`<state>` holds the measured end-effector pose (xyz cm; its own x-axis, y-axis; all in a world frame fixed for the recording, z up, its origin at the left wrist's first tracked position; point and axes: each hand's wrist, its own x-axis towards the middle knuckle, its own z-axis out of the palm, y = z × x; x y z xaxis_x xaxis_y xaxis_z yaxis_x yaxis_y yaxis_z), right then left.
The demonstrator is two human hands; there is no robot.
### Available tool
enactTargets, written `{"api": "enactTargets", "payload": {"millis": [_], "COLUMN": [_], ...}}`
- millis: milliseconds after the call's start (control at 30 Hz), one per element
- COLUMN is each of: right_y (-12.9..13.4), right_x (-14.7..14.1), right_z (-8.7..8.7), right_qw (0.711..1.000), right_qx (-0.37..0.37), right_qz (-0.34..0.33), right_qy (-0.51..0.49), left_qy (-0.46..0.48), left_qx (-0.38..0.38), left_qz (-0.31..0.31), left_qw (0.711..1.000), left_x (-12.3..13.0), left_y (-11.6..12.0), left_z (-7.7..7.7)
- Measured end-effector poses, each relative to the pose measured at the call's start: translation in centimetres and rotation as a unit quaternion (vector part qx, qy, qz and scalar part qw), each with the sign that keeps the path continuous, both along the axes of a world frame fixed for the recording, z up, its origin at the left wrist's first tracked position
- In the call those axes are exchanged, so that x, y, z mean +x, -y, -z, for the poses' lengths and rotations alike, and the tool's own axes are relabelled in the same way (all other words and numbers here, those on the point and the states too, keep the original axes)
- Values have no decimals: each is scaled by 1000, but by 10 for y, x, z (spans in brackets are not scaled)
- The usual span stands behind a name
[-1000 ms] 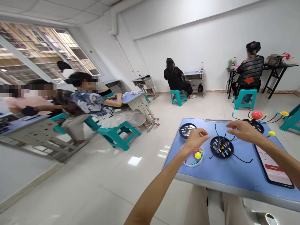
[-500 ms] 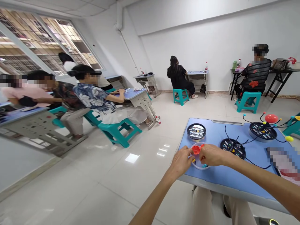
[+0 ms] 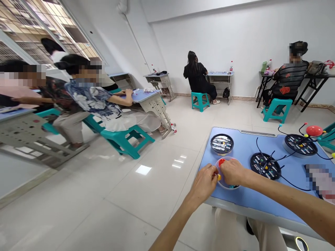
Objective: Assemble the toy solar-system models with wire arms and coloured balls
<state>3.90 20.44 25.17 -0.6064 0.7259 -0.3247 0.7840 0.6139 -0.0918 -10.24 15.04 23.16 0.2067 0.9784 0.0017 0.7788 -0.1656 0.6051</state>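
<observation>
A round translucent plastic bowl (image 3: pixel 227 187) stands near the table's left front corner with small coloured parts in it. My left hand (image 3: pixel 205 183) is at its left rim, fingers pinched together. A yellow piece (image 3: pixel 219 177) shows right at those fingertips; whether they grip it I cannot tell. My right hand (image 3: pixel 232 171) reaches over and into the bowl with curled fingers, their tips hidden. Beside its knuckles a red rounded part (image 3: pixel 222 162) shows. Teal bits (image 3: pixel 231 187) lie low in the bowl.
Behind the bowl sits a black-topped round base (image 3: pixel 222 143). To the right are another base with black rods (image 3: pixel 265 166) and one carrying a red ball (image 3: pixel 314 131). A blurred-out flat object (image 3: pixel 320 181) lies at the table's (image 3: pixel 246 197) right. Several people sit at other desks.
The view has shifted, so the table appears slightly farther right. My right hand has moved left and deeper over the bowl, covering more of the red parts. My left hand stays at the rim.
</observation>
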Motion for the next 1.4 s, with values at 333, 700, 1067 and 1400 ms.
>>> {"api": "enactTargets", "payload": {"millis": [333, 700, 1067, 1400], "right_y": [7, -1, 43, 61], "right_x": [-6, 62, 126, 123], "right_z": [-2, -72, -68, -48], "right_qw": [1000, 937, 741, 576], "right_qx": [3, -47, -213, -289], "right_qz": [12, 160, 320, 330], "right_qy": [3, -308, -551, -690], "left_qy": [-28, -73, -148, 6], "left_qx": [11, 50, -17, -53], "left_qz": [6, 216, 315, 222], "left_qw": [1000, 972, 937, 974], "left_x": [0, 42, 53, 46], "left_y": [-1, -6, -40, -43], "left_z": [-1, -12, -6, -6]}}
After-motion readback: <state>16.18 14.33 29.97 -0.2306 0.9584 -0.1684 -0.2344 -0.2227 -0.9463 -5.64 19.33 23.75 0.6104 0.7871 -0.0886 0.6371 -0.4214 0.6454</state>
